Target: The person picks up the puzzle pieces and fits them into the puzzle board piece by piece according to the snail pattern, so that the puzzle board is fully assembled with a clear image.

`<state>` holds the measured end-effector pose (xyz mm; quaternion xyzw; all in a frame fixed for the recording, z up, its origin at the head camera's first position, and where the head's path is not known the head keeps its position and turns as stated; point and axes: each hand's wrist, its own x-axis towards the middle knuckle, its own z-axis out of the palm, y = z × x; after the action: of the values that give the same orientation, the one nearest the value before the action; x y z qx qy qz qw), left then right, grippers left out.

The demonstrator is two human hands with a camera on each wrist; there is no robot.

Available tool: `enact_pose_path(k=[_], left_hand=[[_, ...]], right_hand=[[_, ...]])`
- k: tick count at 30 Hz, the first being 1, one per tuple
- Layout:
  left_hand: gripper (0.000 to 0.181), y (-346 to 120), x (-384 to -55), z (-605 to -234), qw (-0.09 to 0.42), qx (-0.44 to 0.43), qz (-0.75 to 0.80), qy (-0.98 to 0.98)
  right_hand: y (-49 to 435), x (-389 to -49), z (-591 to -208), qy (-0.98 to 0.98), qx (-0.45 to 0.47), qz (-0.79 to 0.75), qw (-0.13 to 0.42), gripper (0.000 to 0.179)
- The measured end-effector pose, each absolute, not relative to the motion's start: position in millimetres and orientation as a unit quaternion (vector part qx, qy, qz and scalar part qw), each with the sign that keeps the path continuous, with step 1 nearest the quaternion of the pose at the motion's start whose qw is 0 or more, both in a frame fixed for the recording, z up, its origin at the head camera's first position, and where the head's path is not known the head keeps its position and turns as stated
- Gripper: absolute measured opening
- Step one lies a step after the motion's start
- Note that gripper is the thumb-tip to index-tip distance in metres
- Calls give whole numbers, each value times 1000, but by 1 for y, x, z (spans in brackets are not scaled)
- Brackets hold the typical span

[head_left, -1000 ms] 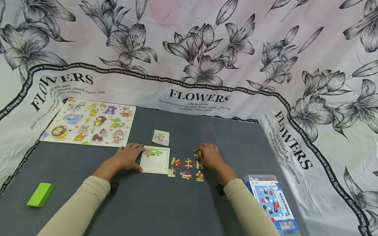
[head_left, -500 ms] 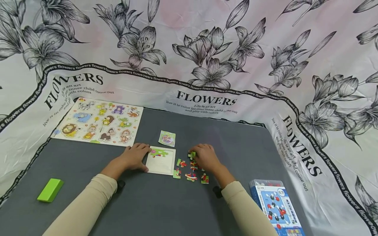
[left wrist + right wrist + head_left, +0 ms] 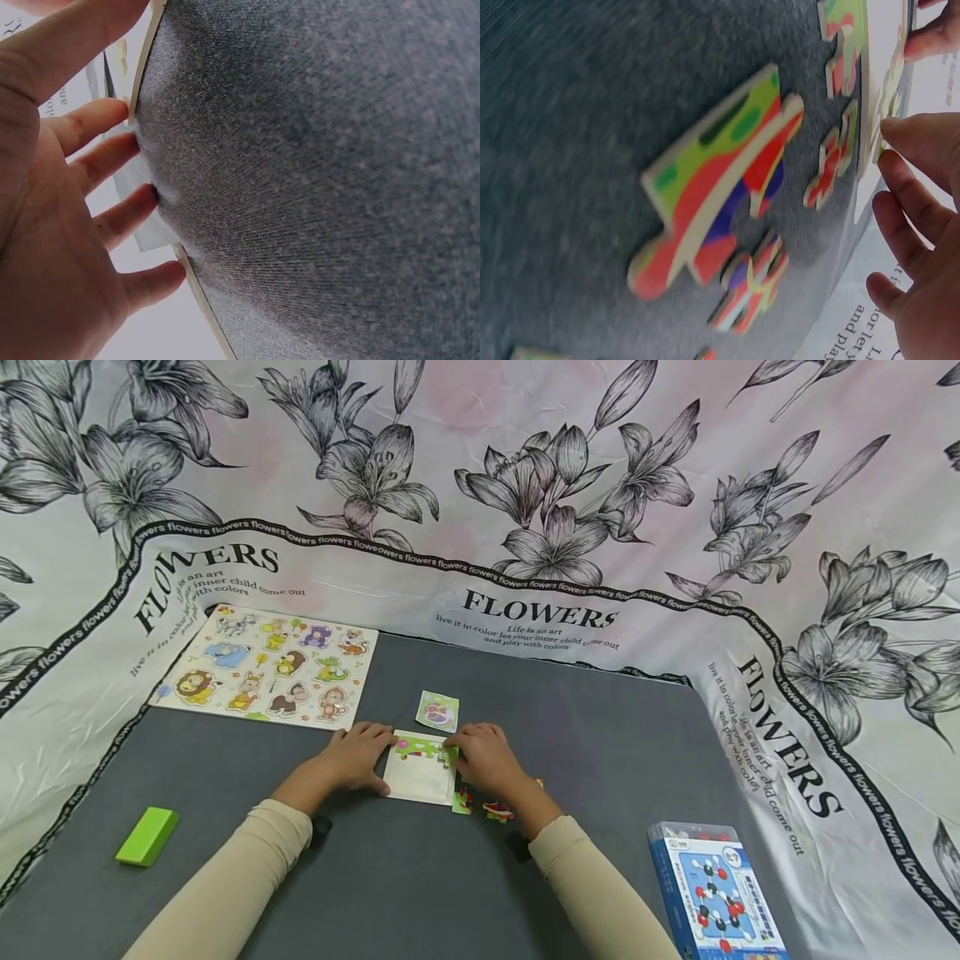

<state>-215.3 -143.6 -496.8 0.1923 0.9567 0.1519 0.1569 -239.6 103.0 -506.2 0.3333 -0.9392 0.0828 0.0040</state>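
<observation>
A shallow white puzzle tray (image 3: 420,783) lies in mid-table, with green joined pieces (image 3: 417,745) along its far edge. My left hand (image 3: 356,760) rests at the tray's left side, thumb and fingertips touching the rim; the left wrist view shows its fingers (image 3: 112,154) spread and fairly straight. Over the tray's far right corner, my right hand (image 3: 491,764) pinches a small green puzzle piece (image 3: 448,755) between thumb and fingertips. Loose jigsaw pieces (image 3: 497,811) lie right of the tray, partly hidden under the right forearm; a red, green and white piece (image 3: 720,187) shows large in the right wrist view.
A small picture card (image 3: 438,712) lies just beyond the tray. At the back left is an animal puzzle board (image 3: 255,664). A green block (image 3: 147,837) sits front left, and a blue box with molecule pictures (image 3: 716,893) front right. Floral cloth (image 3: 540,660) borders the table's back.
My right hand has carried the green piece leftward from the loose pieces to the tray's far right corner. The left hand stays at the tray's left edge; the head view has shifted slightly.
</observation>
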Motion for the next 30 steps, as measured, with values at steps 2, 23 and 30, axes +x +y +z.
enact_pose_path(k=[2, 23, 30], left_hand=[[82, -141, -216, -496, 157, 193, 151, 957], [83, -137, -216, -496, 167, 192, 151, 955], [82, -142, -216, -497, 164, 186, 155, 956]], right_hand=[[102, -239, -506, -941, 328, 83, 1, 25], [113, -234, -510, -941, 326, 77, 40, 18], [131, -226, -509, -943, 313, 110, 34, 16]])
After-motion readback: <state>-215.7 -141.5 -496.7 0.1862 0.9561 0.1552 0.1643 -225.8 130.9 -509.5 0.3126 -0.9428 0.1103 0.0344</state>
